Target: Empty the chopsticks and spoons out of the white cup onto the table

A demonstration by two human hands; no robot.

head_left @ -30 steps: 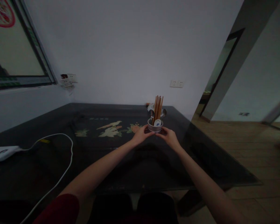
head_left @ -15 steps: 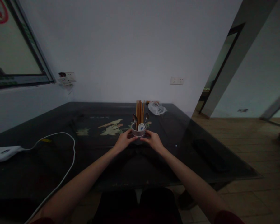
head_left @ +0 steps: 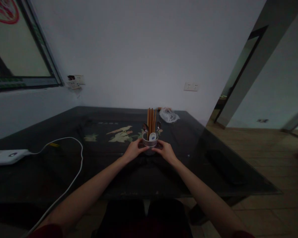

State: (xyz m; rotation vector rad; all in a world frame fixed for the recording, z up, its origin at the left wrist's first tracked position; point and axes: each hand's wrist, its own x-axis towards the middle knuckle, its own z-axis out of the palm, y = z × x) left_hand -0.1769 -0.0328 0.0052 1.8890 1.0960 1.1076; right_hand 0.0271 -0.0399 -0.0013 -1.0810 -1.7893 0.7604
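Note:
A round metal utensil holder [head_left: 149, 143] stands upright on the dark table [head_left: 149, 178]. Several wooden chopsticks [head_left: 151, 120] rise out of it. Metal spoons stick up on both sides, a left spoon [head_left: 145, 127] and a right spoon [head_left: 159, 125]. A white ceramic spoon [head_left: 152, 137] with a blue mark leans at the front rim. My left hand [head_left: 134, 149] curves round the holder's left side, and my right hand [head_left: 166, 150] round its right side, thumbs at the front. The far fingertips are partly hidden behind the holder.
A crumpled clear plastic bag [head_left: 169, 115] lies near the wall at the back. On the left is a white device [head_left: 8, 156] with a white cable [head_left: 81, 155] running to the front edge. A dark flat object [head_left: 224, 167] lies at the right.
The view has shifted slightly, so the scene sits a little further right. Both hands remain round the holder, with no clear movement of it on the table.

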